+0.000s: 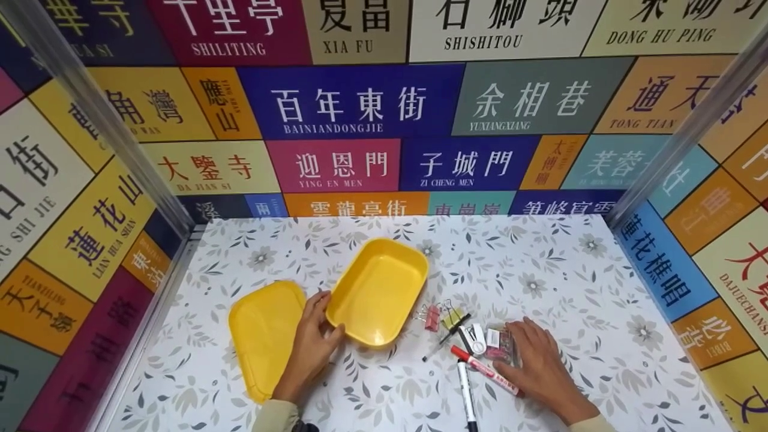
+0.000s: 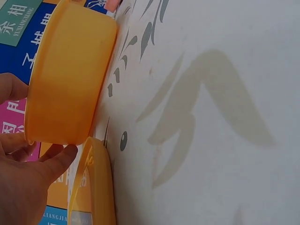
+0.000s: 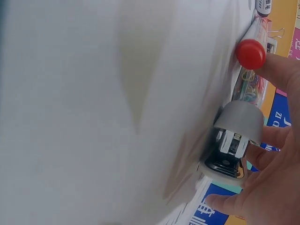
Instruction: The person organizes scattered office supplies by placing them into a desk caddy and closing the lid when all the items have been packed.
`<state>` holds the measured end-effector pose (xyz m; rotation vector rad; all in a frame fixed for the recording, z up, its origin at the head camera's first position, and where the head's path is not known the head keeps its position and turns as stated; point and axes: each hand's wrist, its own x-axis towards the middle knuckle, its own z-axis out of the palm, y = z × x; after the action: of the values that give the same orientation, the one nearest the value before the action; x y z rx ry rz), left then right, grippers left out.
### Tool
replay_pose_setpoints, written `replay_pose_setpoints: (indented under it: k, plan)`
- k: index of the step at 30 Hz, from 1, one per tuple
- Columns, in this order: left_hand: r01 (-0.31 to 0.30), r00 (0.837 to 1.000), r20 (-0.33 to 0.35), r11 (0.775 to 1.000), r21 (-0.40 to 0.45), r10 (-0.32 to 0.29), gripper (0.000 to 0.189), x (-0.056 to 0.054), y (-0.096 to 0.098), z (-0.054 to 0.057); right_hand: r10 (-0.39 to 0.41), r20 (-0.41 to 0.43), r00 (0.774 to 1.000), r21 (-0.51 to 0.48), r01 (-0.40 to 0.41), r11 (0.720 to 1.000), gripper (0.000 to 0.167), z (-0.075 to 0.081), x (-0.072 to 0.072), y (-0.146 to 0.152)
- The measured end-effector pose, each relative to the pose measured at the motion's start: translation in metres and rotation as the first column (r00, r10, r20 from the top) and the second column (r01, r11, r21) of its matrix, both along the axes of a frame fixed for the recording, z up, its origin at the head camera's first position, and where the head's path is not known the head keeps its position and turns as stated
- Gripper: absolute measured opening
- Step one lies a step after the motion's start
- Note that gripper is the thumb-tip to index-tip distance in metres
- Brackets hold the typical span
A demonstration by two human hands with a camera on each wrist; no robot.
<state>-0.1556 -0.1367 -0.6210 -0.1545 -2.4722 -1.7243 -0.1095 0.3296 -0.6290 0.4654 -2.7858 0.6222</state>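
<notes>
OK, left hand [image 1: 317, 333] grips the yellow box [image 1: 384, 288] by its left edge, on the tabletop [image 1: 540, 252], with the yellow lid [image 1: 267, 330] to its left. Right hand [image 1: 534, 357] is at the stapler [image 3: 240, 118], beside the red marker [image 1: 483, 369] and clear case [image 1: 499, 345]; can't tell if it grips anything. Risks: a knock from that hand could roll the 2 markers; a leftward shove could ride the box onto the lid. Surface: white, leaf-and-flower print. Room: 3 walls of coloured signs [image 1: 351, 102].
</notes>
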Motion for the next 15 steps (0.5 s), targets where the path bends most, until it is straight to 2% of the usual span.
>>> replay_pose_setpoints:
  k: [10, 15]
  plan:
    - [0.001, 1.0, -0.006, 1.0, -0.013, -0.001, 0.072, -0.0001, 0.0, 0.0011, -0.012, 0.05, 0.999, -0.037, 0.013, 0.999, 0.081, -0.0012, -0.0021, 0.0034]
    - [0.007, 1.0, -0.008, 1.0, 0.025, -0.007, 0.073, -0.0006, 0.0003, 0.0012, -0.031, 0.074, 0.997, -0.057, 0.035, 0.998, 0.079, 0.0004, -0.0044, 0.0033]
